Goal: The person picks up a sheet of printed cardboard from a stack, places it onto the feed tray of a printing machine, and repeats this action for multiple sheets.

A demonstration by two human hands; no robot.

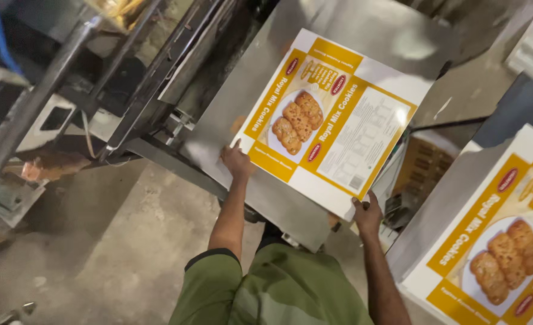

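Yellow-and-white printed carton sheet (333, 120) (flat on steel table (242, 102)) clamped by left grip (236, 161) and right grip (367, 213).

The flat carton sheet (330, 120) is showing white and yellow panels with golden-brown biscuits pictured. The metal table (260, 72) is gleaming grey, and the sleeve (206, 283) is looking olive green.

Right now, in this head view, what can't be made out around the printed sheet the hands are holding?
- Fingertips of the left hand and right hand: tucked under the printed carton sheet.
- Metal feed table: middle covered by the sheet.
- Stack of printed sheets: cut off by the right and bottom edges.
- Machine frame, upper left: motion-blurred, parts unclear.
- Small print on the sheet: too small.
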